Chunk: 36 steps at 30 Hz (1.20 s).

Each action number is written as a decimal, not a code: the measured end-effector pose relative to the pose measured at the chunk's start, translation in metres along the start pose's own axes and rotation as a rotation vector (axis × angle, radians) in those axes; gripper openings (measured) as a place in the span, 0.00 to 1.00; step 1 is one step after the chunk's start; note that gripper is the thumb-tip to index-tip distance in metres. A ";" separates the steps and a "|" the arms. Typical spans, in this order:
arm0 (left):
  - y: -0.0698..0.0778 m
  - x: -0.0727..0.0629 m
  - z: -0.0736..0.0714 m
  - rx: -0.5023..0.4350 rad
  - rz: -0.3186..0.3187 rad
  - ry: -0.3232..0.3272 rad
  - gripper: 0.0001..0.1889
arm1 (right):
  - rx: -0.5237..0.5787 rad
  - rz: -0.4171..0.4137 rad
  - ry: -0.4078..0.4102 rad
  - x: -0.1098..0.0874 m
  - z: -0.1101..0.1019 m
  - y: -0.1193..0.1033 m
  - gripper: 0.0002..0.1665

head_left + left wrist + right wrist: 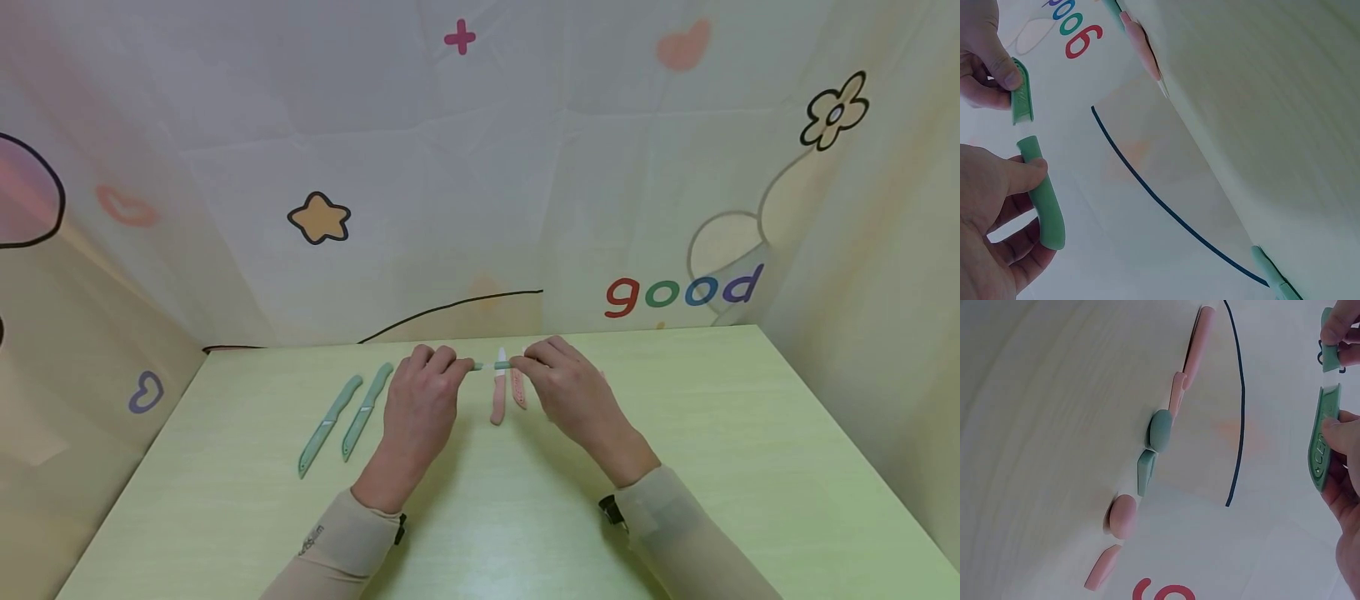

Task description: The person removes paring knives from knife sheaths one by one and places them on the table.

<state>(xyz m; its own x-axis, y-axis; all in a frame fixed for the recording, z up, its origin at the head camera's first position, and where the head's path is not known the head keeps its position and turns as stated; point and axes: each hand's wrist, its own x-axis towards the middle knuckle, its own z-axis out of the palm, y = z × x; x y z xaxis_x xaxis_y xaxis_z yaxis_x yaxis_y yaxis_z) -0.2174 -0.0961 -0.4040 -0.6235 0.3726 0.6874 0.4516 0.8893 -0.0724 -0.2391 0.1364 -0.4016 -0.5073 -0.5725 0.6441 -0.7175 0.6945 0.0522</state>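
My left hand (426, 398) holds a small knife by its green handle (1051, 209), thumb on one side and fingers around the other. The right hand (573, 400) pinches a green knife sheath (1321, 447) with raised lettering. Both are held up in line over the back of the table, and a short stretch of pale blade (1025, 130) shows between handle and sheath. The rest of the blade is hidden inside the sheath. Below and between the hands lie a bare pink knife (498, 400) and a perforated pink sheath (518, 388).
Two green sheathed knives (330, 425) lie slanted to the left on the pale table (480, 533). The right wrist view shows another green handle (1160, 431), a green sheath (1145, 472), a pink handle (1123, 516) and a pink sheath (1104, 567). A printed curtain (420, 167) hangs behind.
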 end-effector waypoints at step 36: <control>-0.009 0.001 -0.002 -0.014 -0.017 0.023 0.15 | 0.019 0.021 0.008 -0.002 -0.003 0.009 0.22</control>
<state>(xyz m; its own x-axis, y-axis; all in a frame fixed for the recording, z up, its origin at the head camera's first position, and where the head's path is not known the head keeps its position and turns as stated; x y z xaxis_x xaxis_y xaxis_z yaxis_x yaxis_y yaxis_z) -0.2205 -0.1044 -0.4015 -0.6166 0.3510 0.7047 0.4500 0.8916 -0.0503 -0.2430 0.1450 -0.4005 -0.5183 -0.5544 0.6512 -0.7159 0.6978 0.0243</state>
